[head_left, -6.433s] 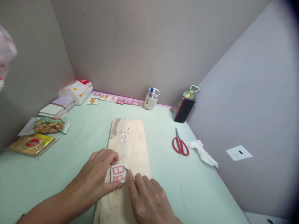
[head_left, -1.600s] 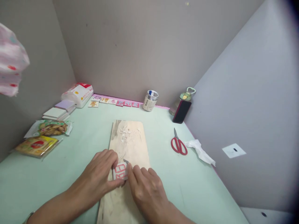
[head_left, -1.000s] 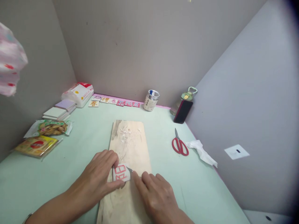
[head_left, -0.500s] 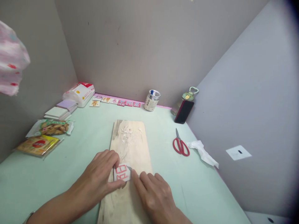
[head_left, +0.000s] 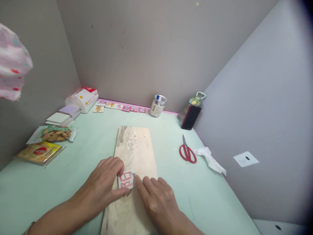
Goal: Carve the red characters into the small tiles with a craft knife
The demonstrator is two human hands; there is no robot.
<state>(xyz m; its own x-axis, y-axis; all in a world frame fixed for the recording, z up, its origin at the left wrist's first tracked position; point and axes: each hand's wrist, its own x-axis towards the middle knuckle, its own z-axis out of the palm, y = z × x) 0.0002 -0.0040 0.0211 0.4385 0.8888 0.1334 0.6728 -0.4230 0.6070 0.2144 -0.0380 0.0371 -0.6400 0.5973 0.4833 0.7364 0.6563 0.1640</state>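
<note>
A small white square block (head_left: pixel 129 184) with a red outlined character lies on a wooden board (head_left: pixel 139 156). My left hand (head_left: pixel 107 179) grips its left side, with a finger at the far edge and the thumb at the near edge. My right hand (head_left: pixel 156 197) is closed around a thin carving knife (head_left: pixel 133 174), its index finger pressed down close behind the blade. The blade tip touches the block's upper right part; the handle is mostly hidden under my fingers. Pale shavings (head_left: pixel 132 138) are scattered on the board's far end.
Red-handled scissors (head_left: pixel 187 154) and a crumpled tissue (head_left: pixel 211 160) lie to the right. Behind stand a phone (head_left: pixel 191 117), a green bottle (head_left: pixel 195 99), a can (head_left: pixel 157 107) and a row of character tiles (head_left: pixel 126 108). Snack packets (head_left: pixel 40 152), stacked blocks (head_left: pixel 58 118) and a tissue pack (head_left: pixel 84 99) sit left.
The knife tip has shifted slightly left over the block's upper right area, my right hand moving with it. My left hand keeps its hold; the whole view has shifted a little.
</note>
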